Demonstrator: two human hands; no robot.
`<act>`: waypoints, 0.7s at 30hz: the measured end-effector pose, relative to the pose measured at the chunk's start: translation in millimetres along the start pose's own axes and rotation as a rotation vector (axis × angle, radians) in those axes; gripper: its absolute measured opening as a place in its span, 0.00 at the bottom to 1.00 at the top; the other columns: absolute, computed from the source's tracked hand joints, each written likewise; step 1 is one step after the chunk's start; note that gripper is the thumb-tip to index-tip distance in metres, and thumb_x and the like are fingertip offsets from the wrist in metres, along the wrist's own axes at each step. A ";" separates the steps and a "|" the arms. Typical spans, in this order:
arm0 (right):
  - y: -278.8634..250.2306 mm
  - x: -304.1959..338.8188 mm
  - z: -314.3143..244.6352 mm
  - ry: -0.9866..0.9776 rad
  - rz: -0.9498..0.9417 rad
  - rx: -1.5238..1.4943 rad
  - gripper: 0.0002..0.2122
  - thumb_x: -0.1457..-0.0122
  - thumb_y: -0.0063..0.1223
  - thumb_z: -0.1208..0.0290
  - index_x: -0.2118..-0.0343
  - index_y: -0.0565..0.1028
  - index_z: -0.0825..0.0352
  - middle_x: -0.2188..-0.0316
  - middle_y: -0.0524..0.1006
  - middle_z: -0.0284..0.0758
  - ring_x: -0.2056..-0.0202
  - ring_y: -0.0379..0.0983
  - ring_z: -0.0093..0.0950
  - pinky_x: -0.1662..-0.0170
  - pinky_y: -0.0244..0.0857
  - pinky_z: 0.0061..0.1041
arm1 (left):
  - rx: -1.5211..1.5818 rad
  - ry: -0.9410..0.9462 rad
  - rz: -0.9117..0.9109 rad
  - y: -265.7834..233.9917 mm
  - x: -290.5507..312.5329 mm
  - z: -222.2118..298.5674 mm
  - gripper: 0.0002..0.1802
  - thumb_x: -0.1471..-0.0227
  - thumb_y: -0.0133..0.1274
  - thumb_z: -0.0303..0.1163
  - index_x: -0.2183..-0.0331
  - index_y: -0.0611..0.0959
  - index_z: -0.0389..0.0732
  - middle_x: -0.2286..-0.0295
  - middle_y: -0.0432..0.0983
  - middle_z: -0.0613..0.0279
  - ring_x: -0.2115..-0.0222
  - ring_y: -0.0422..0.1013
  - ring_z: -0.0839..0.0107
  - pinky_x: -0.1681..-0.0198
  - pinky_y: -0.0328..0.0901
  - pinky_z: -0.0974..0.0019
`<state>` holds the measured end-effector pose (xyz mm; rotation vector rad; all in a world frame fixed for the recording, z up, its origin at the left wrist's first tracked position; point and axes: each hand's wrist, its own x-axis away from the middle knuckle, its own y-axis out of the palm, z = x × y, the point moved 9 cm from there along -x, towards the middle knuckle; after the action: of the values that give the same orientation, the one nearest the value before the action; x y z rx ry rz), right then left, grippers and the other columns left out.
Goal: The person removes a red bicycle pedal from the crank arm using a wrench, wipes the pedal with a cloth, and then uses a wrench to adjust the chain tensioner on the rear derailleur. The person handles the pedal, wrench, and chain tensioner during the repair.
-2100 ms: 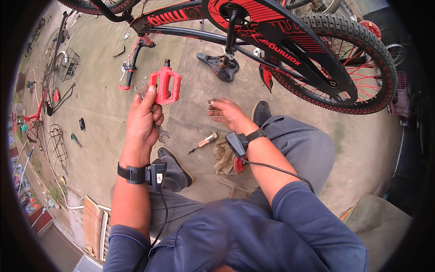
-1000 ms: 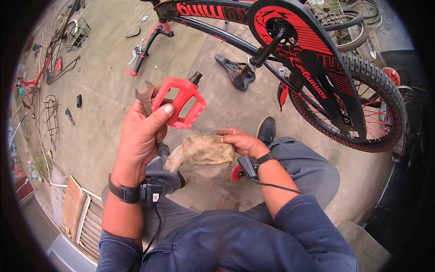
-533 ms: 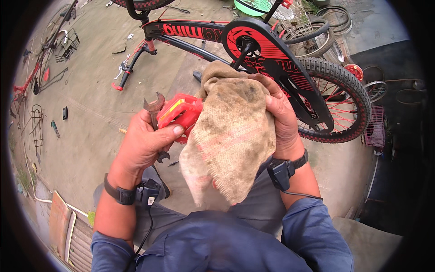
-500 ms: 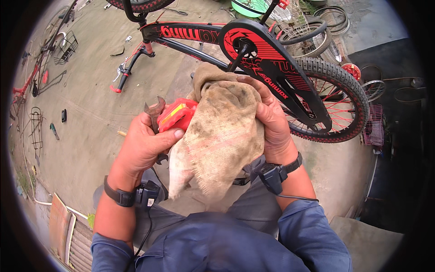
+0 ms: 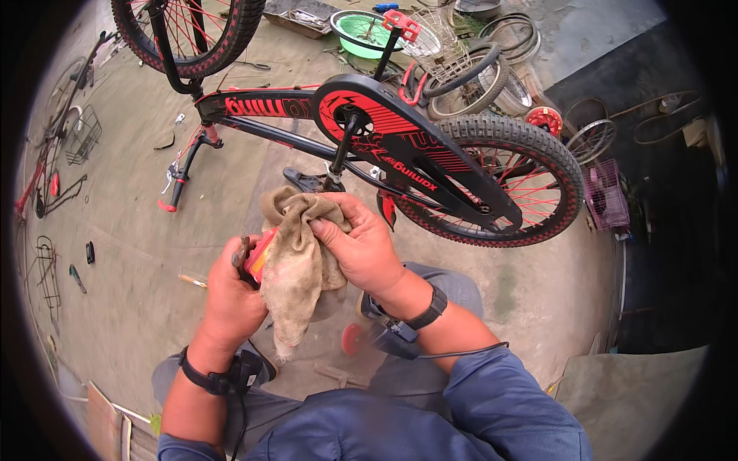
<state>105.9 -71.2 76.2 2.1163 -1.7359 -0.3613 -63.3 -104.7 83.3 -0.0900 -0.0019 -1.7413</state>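
My left hand (image 5: pixel 237 296) is closed round a red pedal (image 5: pixel 259 255) with a yellow reflector strip, and a metal open-ended wrench (image 5: pixel 241 252) is held in the same hand. My right hand (image 5: pixel 367 250) grips a stained beige rag (image 5: pixel 300 257), which lies over the pedal and hides much of it. The rag's loose end hangs down between my forearms. Just beyond my hands stands an upturned black and red bicycle (image 5: pixel 261 127). Its crank arm (image 5: pixel 337 160) points down toward the rag, and the other crank carries a red pedal (image 5: pixel 401 24) at the top.
The bicycle's rear wheel (image 5: pixel 565 165) stands to the right. Behind it are a green basin (image 5: pixel 361 48), a wire basket (image 5: pixel 442 54) and loose tyres (image 5: pixel 519 34). A pink cage (image 5: pixel 606 194) is at the far right. Bicycle parts and small tools lie on the left.
My hands have moved closer together, the right one leftward, bunching the rag over the pedal. The bicycle sits further left in the view, and its front wheel shows more.
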 end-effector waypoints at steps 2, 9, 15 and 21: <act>-0.8 -0.4 -3.8 -0.028 -0.015 0.050 0.13 0.36 0.56 0.79 0.49 0.73 0.69 0.54 0.79 0.31 0.53 0.73 0.18 0.47 0.67 0.21 | 0.084 -0.022 0.005 2.3 -1.9 -1.4 0.28 0.52 0.68 0.25 0.49 0.75 0.34 0.55 0.78 0.60 0.56 0.73 0.75 0.50 0.69 0.68; 2.7 2.5 -11.2 -0.025 -0.094 -0.098 0.14 0.37 0.55 0.83 0.49 0.74 0.70 0.54 0.80 0.33 0.53 0.75 0.20 0.48 0.71 0.23 | 0.714 -0.345 -0.145 19.6 2.6 -11.1 0.28 0.47 0.63 0.34 0.48 0.75 0.30 0.59 0.79 0.59 0.62 0.77 0.74 0.57 0.72 0.68; -17.7 -8.1 -40.9 -0.101 -0.009 -0.132 0.12 0.37 0.55 0.80 0.50 0.77 0.69 0.55 0.81 0.35 0.54 0.77 0.22 0.47 0.72 0.24 | 0.733 -0.364 -0.147 12.7 2.5 -13.5 0.24 0.48 0.61 0.35 0.52 0.78 0.33 0.69 0.79 0.64 0.75 0.71 0.81 0.74 0.66 0.76; -31.6 -16.9 -46.3 -0.109 0.015 0.055 0.15 0.37 0.57 0.78 0.47 0.74 0.69 0.53 0.79 0.34 0.53 0.76 0.22 0.47 0.71 0.24 | 0.490 -0.282 0.047 -17.5 -2.6 -20.5 0.18 0.45 0.58 0.29 0.53 0.76 0.34 0.67 0.77 0.65 0.77 0.70 0.81 0.77 0.64 0.77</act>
<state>150.0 -43.5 103.0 2.1574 -1.8411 -0.4367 -81.3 -100.2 63.6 0.0257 -0.6236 -1.6239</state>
